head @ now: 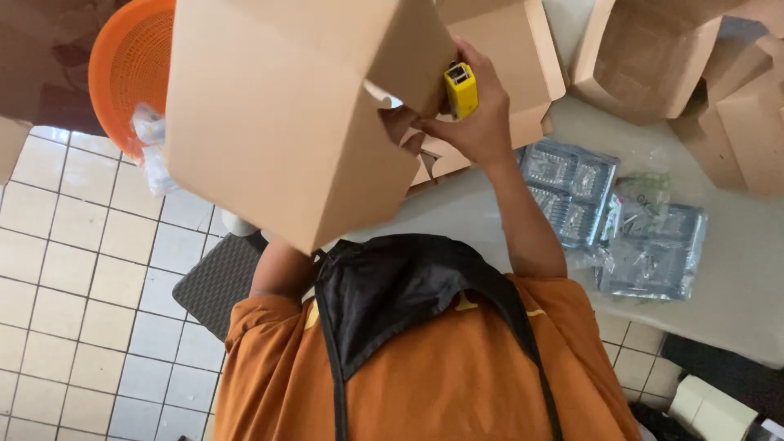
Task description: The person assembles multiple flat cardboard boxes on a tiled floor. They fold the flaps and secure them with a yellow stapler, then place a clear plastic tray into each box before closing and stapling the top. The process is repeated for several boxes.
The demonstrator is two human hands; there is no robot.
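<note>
One held cardboard box (278,122), one yellow tool (461,88), two plastic trays (572,184), one orange basket (131,65).

Large plain brown cardboard box (286,114), raised above the pale grey desk (735,286) at its left edge, in front of the person's chest. Right hand (474,122) at the box's right side, gripping a small yellow plastic device (461,88); left hand hidden behind the box. Behind the hand, further folded brown cardboard boxes (653,57) on the desk. Right of the forearm, clear plastic compartment trays (572,184) lying flat on the desk. Round orange plastic mesh basket (131,65) left of the box, above the tiled floor (73,278).
</note>
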